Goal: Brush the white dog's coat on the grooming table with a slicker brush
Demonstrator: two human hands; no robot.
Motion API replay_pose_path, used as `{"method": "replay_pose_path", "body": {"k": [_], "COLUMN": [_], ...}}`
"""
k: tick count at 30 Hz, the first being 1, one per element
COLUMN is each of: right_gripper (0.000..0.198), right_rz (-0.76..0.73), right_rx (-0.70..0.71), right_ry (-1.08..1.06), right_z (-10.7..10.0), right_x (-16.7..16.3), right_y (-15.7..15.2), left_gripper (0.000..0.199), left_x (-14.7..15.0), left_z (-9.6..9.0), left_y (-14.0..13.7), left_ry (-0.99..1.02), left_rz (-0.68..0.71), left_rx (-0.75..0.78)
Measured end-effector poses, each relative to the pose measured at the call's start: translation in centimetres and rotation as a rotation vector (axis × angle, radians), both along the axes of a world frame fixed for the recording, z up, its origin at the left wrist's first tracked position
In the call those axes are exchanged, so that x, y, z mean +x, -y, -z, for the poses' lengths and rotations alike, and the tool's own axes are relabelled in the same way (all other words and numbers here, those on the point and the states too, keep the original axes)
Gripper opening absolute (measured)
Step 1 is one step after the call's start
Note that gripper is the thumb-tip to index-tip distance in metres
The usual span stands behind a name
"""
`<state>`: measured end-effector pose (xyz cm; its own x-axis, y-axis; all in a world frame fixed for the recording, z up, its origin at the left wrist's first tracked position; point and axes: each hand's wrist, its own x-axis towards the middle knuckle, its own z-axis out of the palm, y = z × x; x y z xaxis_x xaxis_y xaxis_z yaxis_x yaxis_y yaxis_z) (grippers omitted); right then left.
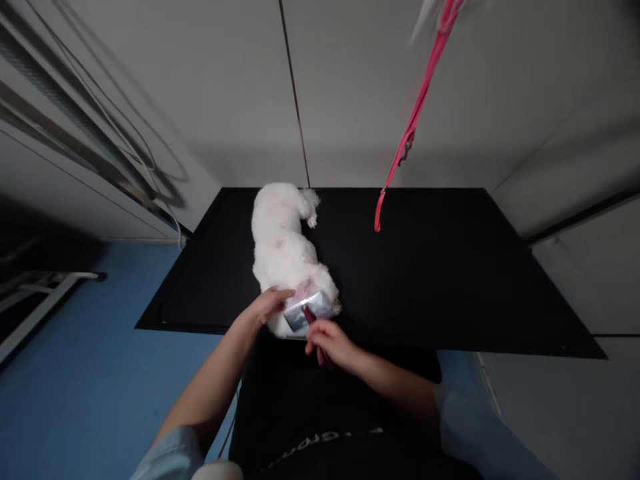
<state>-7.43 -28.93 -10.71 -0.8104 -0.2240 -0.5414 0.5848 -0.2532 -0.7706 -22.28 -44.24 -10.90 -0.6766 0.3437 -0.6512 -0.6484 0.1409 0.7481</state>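
A white, fluffy dog is on the black table, with one end at the near edge by my hands. Over that end lies a shiny, silvery, packet-like piece, with something pink beside it. My left hand is closed at the silvery piece's left side, its fingertips touching the edge. In my right hand is a dark red-handled tool, its tip against the silvery surface. The exact kind of tool is too small to make out.
The black table stretches to the right, against a pale wall. A pink leash hangs above it, its loop low over the tabletop. At the left are a hose, cables and a metal frame on the blue floor.
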Motion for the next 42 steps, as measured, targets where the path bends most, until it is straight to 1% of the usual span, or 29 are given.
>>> {"method": "replay_pose_path", "body": {"k": [2,3,4,5,7,9,11,14,15,16,17,19,20,21,22,24,25,26,28,30,32,33,34,35,37,38,39,40,42], "right_gripper": [0.008,0.008,0.009,0.009,0.008,0.006,0.008,0.012,0.013,0.013,0.014,0.014,0.015,0.014,0.013,0.01,0.009,0.009,0.01,0.01,0.011,0.012,0.013,0.013,0.013,0.013,0.013,0.012,0.013], "right_rz": [-0.212,-0.289,-0.318,-0.29,-0.134,-0.042,-0.081,-0.346,-0.403,-0.405,-0.349,-0.18,-0.149,-0.183,-0.272,-0.475,-0.523,-0.506,-0.312,-0.145,-0.134,-0.153,-0.181,-0.239,-0.425,-0.507,-0.549,-0.536,-0.377], "right_rx": [-0.015,-0.031,-0.036,-0.021,0.066,0.155,0.205,0.166,0.148,0.146,0.173,0.289,0.344,0.38,0.388,0.326,0.271,0.222,0.194,0.255,0.345,0.382,0.411,0.417,0.355,0.308,0.266,0.239,0.236], "right_ry": [0.061,0.062,0.035,-0.015,-0.114,-0.146,-0.111,-0.085,-0.108,-0.148,-0.193,-0.234,-0.221,-0.188,-0.151,-0.122,-0.147,-0.19,-0.271,-0.258,-0.208,-0.195,-0.191,-0.194,-0.214,-0.231,-0.253,-0.276,-0.296], "right_z": [0.1,0.0,-0.1,-0.2,-0.1,0.2,0.2,-0.7,-1.1,-1.5,-1.7,-1.5,-1.2,-0.8,-0.4,0.2,0.3,0.3,0.1,0.0,0.1,0.1,0.2,0.3,0.3,0.3,0.4,0.4,0.7], "right_x": [1.7,2.1,2.1,1.7,0.5,0.1,0.8,2.4,2.4,2.1,1.7,1.0,0.9,1.2,1.6,2.6,2.9,2.8,2.1,1.4,1.8,2.4,3.3,4.2,5.8,6.2,6.2,6.0,5.0], "right_y": [0.3,0.4,0.3,0.2,0.1,0.2,0.4,0.4,0.4,0.3,0.3,0.4,0.6,0.7,0.8,0.9,0.8,0.7,0.1,-0.4,-0.6,-0.7,-0.6,-0.6,-0.7,-0.9,-1.2,-1.6,-2.6], "left_gripper": [0.022,0.022,0.022,0.022,0.021,0.019,0.018,0.019,0.02,0.02,0.02,0.019,0.019,0.018,0.018,0.02,0.021,0.022,0.024,0.025,0.024,0.022,0.021,0.02,0.022,0.022,0.025,0.029,0.03], "left_x": [0.2,0.3,0.4,0.4,0.5,0.7,1.0,1.3,1.3,1.3,1.2,1.1,1.1,1.2,1.2,1.3,1.2,1.1,0.8,0.9,1.6,2.2,2.9,3.6,4.8,5.1,5.2,5.0,4.1], "left_z": [0.2,0.3,0.4,0.4,0.4,0.3,0.3,0.6,0.7,0.8,0.9,1.0,1.0,1.1,1.1,1.3,1.4,1.5,1.7,1.5,0.9,0.5,0.1,-0.3,-0.5,-0.3,0.2,0.8,2.6], "left_y": [0.1,0.2,0.2,0.3,0.3,0.4,0.5,0.6,0.6,0.6,0.6,0.7,0.7,0.7,0.7,0.8,0.9,0.9,0.9,0.8,0.5,0.3,0.0,-0.4,-1.6,-2.3,-2.9,-3.5,-4.0], "left_ry": [-0.013,-0.015,-0.01,0.0,0.022,0.038,0.031,0.002,-0.009,-0.017,-0.023,-0.031,-0.032,-0.031,-0.027,-0.01,-0.003,0.0,-0.018,-0.174,-0.466,-0.618,-0.744,-0.831,-0.922,-0.951,-0.976,-0.997,-1.016], "left_rz": [-0.021,-0.022,-0.019,-0.011,0.001,-0.011,-0.035,-0.055,-0.052,-0.044,-0.035,-0.024,-0.028,-0.04,-0.056,-0.081,-0.08,-0.062,-0.023,-0.115,-0.264,-0.308,-0.305,-0.259,-0.109,-0.037,0.021,0.054,0.037], "left_rx": [-0.004,0.005,0.017,0.032,0.062,0.074,0.063,0.04,0.036,0.03,0.023,0.014,0.015,0.022,0.032,0.036,0.029,0.021,-0.007,-0.088,-0.201,-0.246,-0.273,-0.283,-0.301,-0.327,-0.375,-0.442,-0.598]}}
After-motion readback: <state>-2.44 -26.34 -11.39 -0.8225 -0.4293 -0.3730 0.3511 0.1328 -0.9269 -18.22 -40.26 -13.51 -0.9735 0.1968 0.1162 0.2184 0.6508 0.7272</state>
